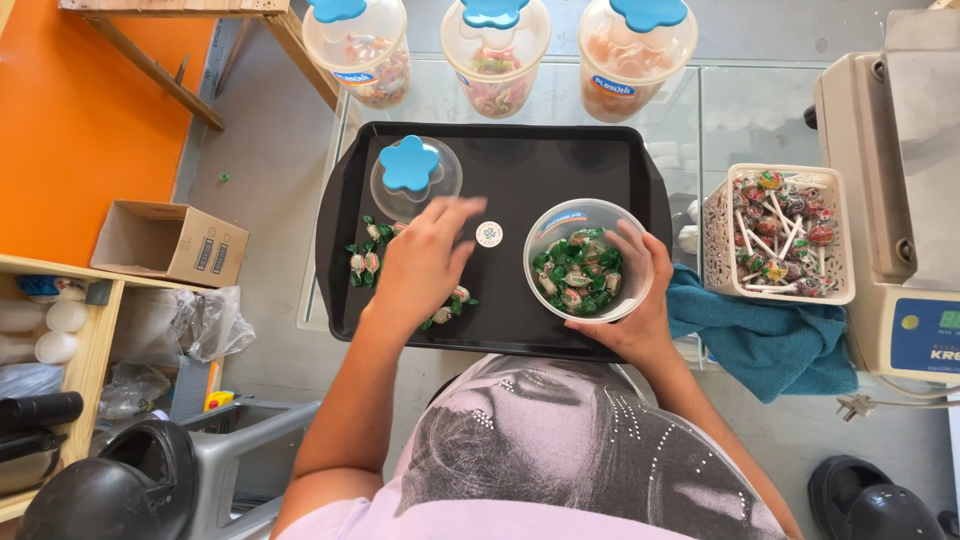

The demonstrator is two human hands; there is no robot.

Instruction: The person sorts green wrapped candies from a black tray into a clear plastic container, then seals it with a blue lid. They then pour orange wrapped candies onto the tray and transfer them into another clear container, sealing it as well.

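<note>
Green-wrapped candies (365, 255) lie loose on the left part of a black tray (520, 150), and more of them fill a clear plastic jar (587, 260) standing on the tray's right part. The left hand (425, 262) rests palm down over the loose candies, fingers spread and slightly curled; whether it pinches any candy beneath it cannot be told. The right hand (630, 300) is clamped around the jar's near and right wall, thumb at the rim. The jar's clear lid (414, 176), with a blue flower-shaped knob, lies on the tray just beyond the left hand. A small round white sticker (489, 234) sits between the hands. Behind the tray stand 3 lidded sweet jars (497, 55). To the right, a white basket (780, 235) holds lollipops, beside a blue cloth (770, 340) and a scale (900, 200).
</note>
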